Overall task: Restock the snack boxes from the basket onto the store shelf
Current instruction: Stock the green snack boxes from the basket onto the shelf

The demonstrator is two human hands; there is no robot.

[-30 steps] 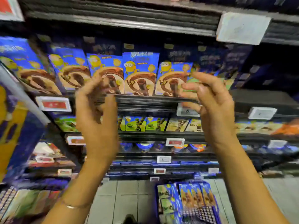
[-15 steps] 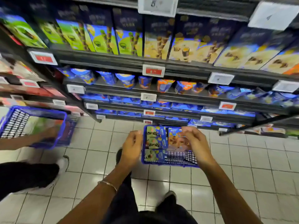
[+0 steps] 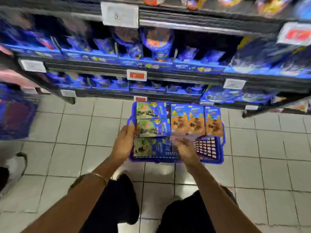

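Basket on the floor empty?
No: the blue basket holds three green snack boxes stacked along its left side and three orange snack boxes in a row at its far right.

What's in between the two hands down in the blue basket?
Green snack boxes lying in the basket, between the left hand and right hand; head view.

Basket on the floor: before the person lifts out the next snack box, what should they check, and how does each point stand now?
1. Basket within reach, on the floor tiles: ok.
2. Stock inside: ok, green boxes and orange boxes fill it.
3. Left hand at a box: ok, at the middle green box's left edge.
4. Left grip firm: cannot tell.
5. Right hand grip: cannot tell, blurred.
6. Free space on the shelf: cannot tell, blurred.
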